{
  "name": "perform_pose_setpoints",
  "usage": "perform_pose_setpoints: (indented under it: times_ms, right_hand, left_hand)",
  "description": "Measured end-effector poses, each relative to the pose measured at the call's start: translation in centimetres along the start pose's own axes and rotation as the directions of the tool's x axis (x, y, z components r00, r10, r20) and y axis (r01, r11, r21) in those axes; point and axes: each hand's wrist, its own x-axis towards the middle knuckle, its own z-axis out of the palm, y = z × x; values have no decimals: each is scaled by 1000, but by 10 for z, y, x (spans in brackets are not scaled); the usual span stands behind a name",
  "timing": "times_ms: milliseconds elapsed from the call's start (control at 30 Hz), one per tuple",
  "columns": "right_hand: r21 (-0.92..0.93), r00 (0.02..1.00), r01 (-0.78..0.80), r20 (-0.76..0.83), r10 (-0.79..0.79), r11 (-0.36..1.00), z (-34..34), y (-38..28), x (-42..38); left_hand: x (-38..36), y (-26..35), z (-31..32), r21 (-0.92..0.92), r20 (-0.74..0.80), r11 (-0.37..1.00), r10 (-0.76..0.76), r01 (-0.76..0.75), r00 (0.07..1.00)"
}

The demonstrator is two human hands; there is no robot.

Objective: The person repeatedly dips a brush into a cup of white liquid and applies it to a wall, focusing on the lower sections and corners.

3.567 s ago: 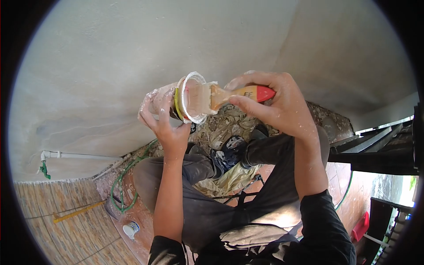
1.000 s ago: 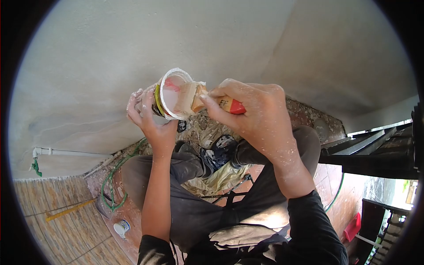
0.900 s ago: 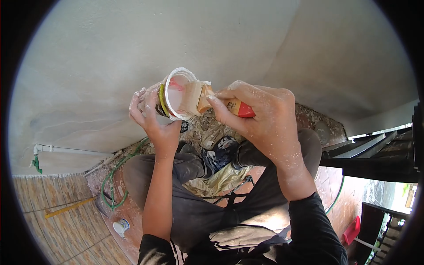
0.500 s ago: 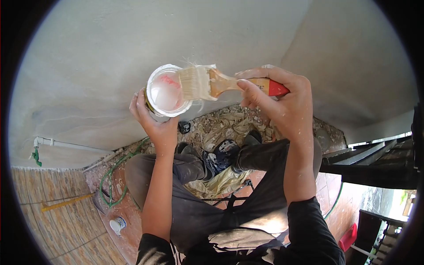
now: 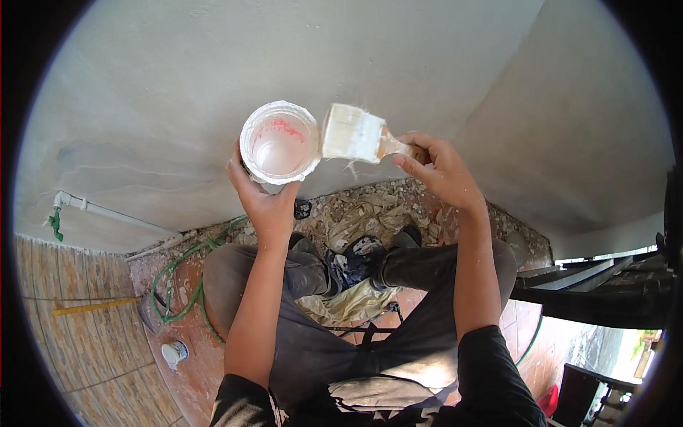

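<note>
My left hand (image 5: pixel 267 203) holds a round tub (image 5: pixel 315 158) from below and the side, its open mouth turned toward me. Inside are white liquid and a pink smear on the wall. Just right of the rim, a wide paintbrush (image 5: pixel 353 134) with white-coated bristles points left. My right hand (image 5: pixel 445 171) grips its wooden handle, with fingers wrapped round it. A few loose bristles hang under the brush head.
A grey plastered wall (image 5: pixel 398 64) rises in front. Crumpled sheeting (image 5: pixel 370 206) and debris lie at its foot. At left are a pipe with a green tap (image 5: pixel 55 224), a green hose (image 5: pixel 171 285) and a small white cup (image 5: pixel 174 352). Dark metal structure (image 5: pixel 597 285) stands at right.
The brush has moved right, off the tub's rim, and its head has turned to show more white coating. The tub's mouth faces me more fully.
</note>
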Motion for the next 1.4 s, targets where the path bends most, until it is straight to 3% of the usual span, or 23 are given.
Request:
perform_pose_setpoints:
  times_ms: [133, 200, 333, 500, 567, 667, 700, 733, 767, 800, 867, 933, 1033, 1100, 1167, 1333, 1367, 1400]
  right_hand:
    - [62, 995, -90, -44, 93, 994, -2, 23, 10]
    - [160, 976, -140, -142, 163, 977, 6, 50, 14]
    - [93, 967, -210, -127, 221, 973, 25, 111, 16]
    - [-82, 918, -383, -149, 369, 920, 39, 167, 12]
    - [-183, 882, -466, -175, 438, 865, 49, 191, 1]
    - [-446, 903, -430, -222, 368, 785, 66, 272, -29]
    - [-635, 893, -398, -102, 439, 662, 64, 287, -38]
    - [-681, 897, -354, -53, 439, 641, 66, 313, -53]
    - [-688, 789, -428, 31, 614, 586, 61, 281, -57]
    - [-704, 815, -432, -37, 578, 564, 64, 303, -71]
    - [-755, 882, -306, 4, 471, 579, 65, 345, -85]
    - [-818, 739, -325, 94, 668, 475, 62, 338, -68]
    - [-747, 755, -386, 83, 651, 542, 68, 300, -50]
    - [-691, 817, -395, 36, 575, 605, 71, 248, -46]
    - [-704, 811, -400, 27, 585, 587, 77, 262, -44]
    - [-771, 919, -297, -72, 387, 564, 92, 283, -62]
    - [-781, 939, -278, -99, 328, 560, 95, 293, -65]
    - [-782, 923, -278, -57, 380, 557, 94, 292, -66]
  left_hand:
    - [4, 4, -3, -149, -56, 982, -125, 115, 991]
    - [7, 4, -5, -245, -90, 956, -190, 163, 978]
    - [10, 14, -5, -313, -126, 929, -244, 195, 962]
    - [14, 19, -9, -320, -81, 907, -314, 274, 946]
    - [13, 7, -6, -343, -105, 915, -264, 214, 959]
    - [10, -2, -3, -371, -82, 898, -285, 236, 955]
    - [9, -4, -3, -380, -75, 894, -285, 237, 955]
    - [6, -14, -3, -349, -74, 906, -281, 239, 957]
    - [6, -11, -3, -301, -79, 920, -285, 249, 955]
    - [4, -12, -1, -318, -69, 913, -289, 254, 955]
    - [0, -20, 2, -322, -95, 918, -275, 232, 957]
    - [-5, -29, 5, -174, -86, 959, -240, 223, 967]
    - [-6, -29, 7, -84, -29, 976, -204, 201, 979]
    - [-9, -19, 7, -61, 53, 978, -199, 202, 979]
    - [-11, -14, 4, -257, 61, 910, -319, 324, 946]
    - [-7, 8, 3, -270, -9, 907, -339, 324, 941]
    - [-7, 7, 0, -247, 42, 902, -355, 354, 934]
    - [-8, 5, -4, -312, 53, 871, -382, 379, 923]
